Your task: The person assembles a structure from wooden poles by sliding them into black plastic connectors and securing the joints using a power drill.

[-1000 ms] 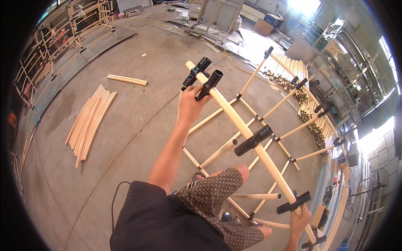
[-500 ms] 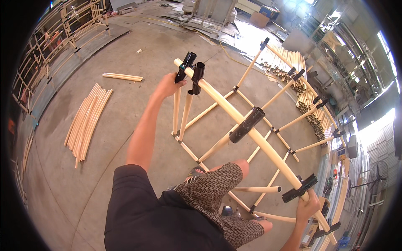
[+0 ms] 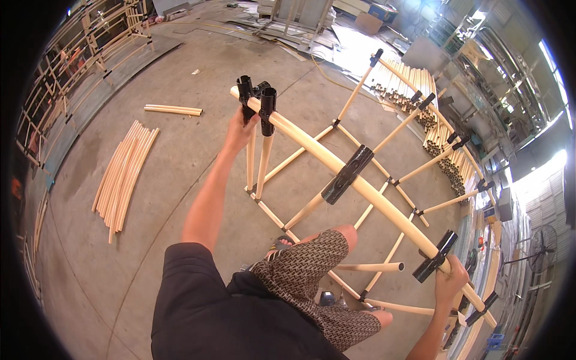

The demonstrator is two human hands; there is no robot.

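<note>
A long cream pipe (image 3: 318,148) with several black pipe connectors along it slants across in front of me, from upper left to lower right. My left hand (image 3: 241,127) is closed around the lower part of the black pipe connector (image 3: 244,91) near its far end. A second connector (image 3: 268,112) sits close beside it, above the top of an upright. My right hand (image 3: 452,280) grips the pipe's near end, between the connector (image 3: 435,257) and another connector at the tip. A middle connector (image 3: 348,174) meets a slanted upright (image 3: 306,211).
Below stands a frame of cream pipes (image 3: 294,162) with black joints, its far side rising at right. A loose-ended pipe (image 3: 372,267) sticks out by my knees. A power drill (image 3: 327,298) is on the floor. Cut pipes (image 3: 126,180) lie at left; a large pipe stack (image 3: 414,84) is behind.
The long pipe's far end has shifted left and its near end right. My left hand has moved left and slightly down. The connectors have turned; those at the far end stand more upright.
</note>
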